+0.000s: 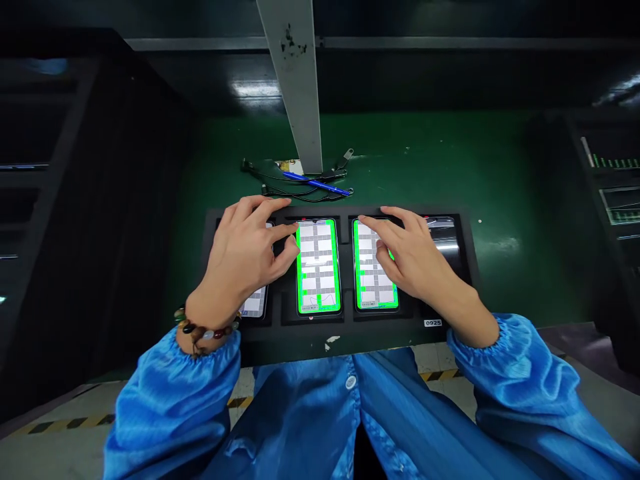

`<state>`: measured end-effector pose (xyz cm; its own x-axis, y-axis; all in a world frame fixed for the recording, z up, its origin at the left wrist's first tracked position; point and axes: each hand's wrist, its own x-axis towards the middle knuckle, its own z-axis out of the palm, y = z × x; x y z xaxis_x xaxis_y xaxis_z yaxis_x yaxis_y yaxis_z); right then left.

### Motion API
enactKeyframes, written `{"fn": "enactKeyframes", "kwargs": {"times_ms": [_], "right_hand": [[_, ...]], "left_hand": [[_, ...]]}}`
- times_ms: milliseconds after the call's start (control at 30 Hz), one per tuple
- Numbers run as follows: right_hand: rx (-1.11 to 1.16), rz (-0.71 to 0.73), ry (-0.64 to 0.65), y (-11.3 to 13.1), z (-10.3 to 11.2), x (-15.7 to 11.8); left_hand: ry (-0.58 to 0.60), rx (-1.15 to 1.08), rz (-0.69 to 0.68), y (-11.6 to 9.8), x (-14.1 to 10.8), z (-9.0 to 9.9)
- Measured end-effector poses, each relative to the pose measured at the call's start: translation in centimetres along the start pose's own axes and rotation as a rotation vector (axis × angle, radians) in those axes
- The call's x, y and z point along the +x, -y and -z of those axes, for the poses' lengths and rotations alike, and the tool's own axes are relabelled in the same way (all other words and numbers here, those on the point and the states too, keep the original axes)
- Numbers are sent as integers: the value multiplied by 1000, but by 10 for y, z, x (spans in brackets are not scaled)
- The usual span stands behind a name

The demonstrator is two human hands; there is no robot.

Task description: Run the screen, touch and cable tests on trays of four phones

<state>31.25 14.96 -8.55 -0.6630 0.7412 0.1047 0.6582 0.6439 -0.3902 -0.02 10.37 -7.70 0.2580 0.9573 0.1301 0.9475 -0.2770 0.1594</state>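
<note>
A: Where are the phones rel. to the hands?

B: Four lie flat in a row in a black fixture tray (345,333) on the green bench (450,167). The left hand (245,257) rests over the far-left phone (256,301), hiding most of it; its thumb and forefinger reach to the left edge of the second phone (319,267). The right hand (415,257) lies over the third phone (373,267), fingertips on the top of the screen. The fourth phone (443,237), dark-screened, sits just beyond that hand's knuckles.

A: Hands gripping anything?

B: No. Both are loosely spread, fingers fanned, palms down, touching glass but closed around nothing.

A: How would the phones handle?

B: Prob. light, rigid slabs w/ slick glass fronts, and fragile at the screen. Each sits snug in its pocket, so the long side edges look like the best place to pinch; pressing on the glass only slides the fingers.

A: Anything else around?

B: A blue pen (316,183) and tangled black cables (295,187) lie behind the tray, at the foot of a grey post (300,87). A bead bracelet (207,331) sits on the left wrist, blue sleeves (515,373) on both arms.
</note>
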Motion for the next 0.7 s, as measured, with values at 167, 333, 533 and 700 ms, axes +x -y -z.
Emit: {"fn": "enactKeyframes", "kwargs": {"times_ms": [167,333,533,700], "right_hand": [[1,-20,-38,-5,-2,0],[-18,-120,-170,-20,1,-9],[46,-12,-90,-15,-2,-6],[40,24,-59,-10,-2,-20]], "left_hand": [[-42,-9,14,-1,0,-1],[-27,-56,-6,-4,2,-9],[22,-86,-82,-4,3,-14],[23,-104,-157,-5,-1,-12]]}}
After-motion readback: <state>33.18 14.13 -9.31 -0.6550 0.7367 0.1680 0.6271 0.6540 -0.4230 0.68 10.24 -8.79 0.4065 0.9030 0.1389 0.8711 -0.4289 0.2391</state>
